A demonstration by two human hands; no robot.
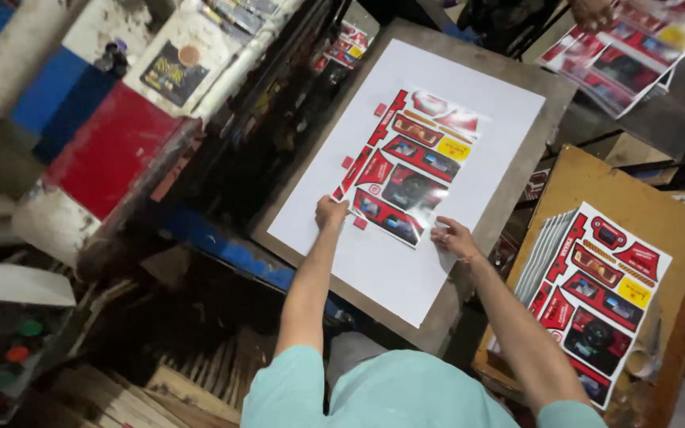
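A red, black and yellow die-cut printed carton sheet (pixel 412 165) lies flat on a large white board (pixel 485 103) set on a grey tabletop (pixel 552 91). My left hand (pixel 330 213) presses on the sheet's near left corner. My right hand (pixel 453 238) rests with fingers spread on the white board at the sheet's near right corner. Neither hand lifts anything. Small red tabs stick out along the sheet's left edge.
A stack of the same printed sheets (pixel 596 293) sits on a wooden board (pixel 636 190) to my right. More printed sheets (pixel 636 47) lie at the top right, with another person's hand (pixel 592 12) on them. A red and blue machine frame (pixel 112 143) stands on the left.
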